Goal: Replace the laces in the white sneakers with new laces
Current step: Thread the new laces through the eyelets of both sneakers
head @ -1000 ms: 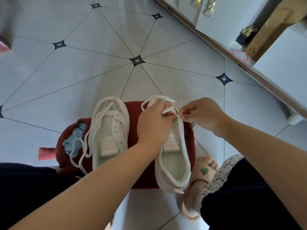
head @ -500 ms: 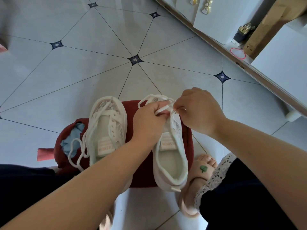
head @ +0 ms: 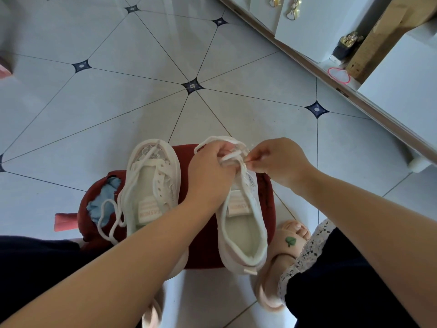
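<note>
Two white sneakers stand side by side on a dark red cushion (head: 203, 254). The left sneaker (head: 151, 185) has a loose white lace (head: 111, 221) trailing off its left side. Over the toe end of the right sneaker (head: 243, 228) my left hand (head: 210, 176) grips the shoe's front and a white lace (head: 230, 156). My right hand (head: 276, 159) pinches the tip of that lace just right of the eyelets. The front eyelets are hidden under my fingers.
Pale tiled floor (head: 142, 102) stretches ahead. A white cabinet with a wooden base rail (head: 354, 95) runs along the right. My right foot in a pink sandal (head: 281, 254) sits beside the cushion. A pink object (head: 65, 222) and blue cloth (head: 104, 202) lie at the cushion's left.
My right hand has drawn back to the right of the shoe, pinching the lace tip. My left hand stays on the shoe's front.
</note>
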A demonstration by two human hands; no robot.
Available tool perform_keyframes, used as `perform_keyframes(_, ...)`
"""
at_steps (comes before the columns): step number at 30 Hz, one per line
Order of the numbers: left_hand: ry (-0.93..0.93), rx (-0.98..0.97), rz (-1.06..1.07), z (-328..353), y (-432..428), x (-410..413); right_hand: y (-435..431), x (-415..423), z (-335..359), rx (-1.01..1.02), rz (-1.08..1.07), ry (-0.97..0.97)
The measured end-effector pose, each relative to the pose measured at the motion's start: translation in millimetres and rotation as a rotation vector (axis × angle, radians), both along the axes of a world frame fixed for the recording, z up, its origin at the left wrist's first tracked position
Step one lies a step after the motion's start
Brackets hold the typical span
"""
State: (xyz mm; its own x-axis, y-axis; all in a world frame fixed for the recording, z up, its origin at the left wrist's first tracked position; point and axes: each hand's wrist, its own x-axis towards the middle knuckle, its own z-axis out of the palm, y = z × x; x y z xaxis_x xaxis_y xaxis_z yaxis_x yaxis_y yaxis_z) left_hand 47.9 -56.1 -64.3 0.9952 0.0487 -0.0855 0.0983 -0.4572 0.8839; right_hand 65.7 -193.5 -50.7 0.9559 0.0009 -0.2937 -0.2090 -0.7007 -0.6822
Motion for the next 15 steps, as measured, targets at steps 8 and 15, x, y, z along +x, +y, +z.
perform_keyframes(8,-0.047,0.253,-0.077,-4.8,3.6,8.1,1.7,-3.5,-0.1,0.282,-0.208,0.143)
perform_keyframes(15,-0.092,0.280,-0.114,-7.8,3.2,9.7,1.4,-4.0,-1.5,0.223,-0.173,0.086)
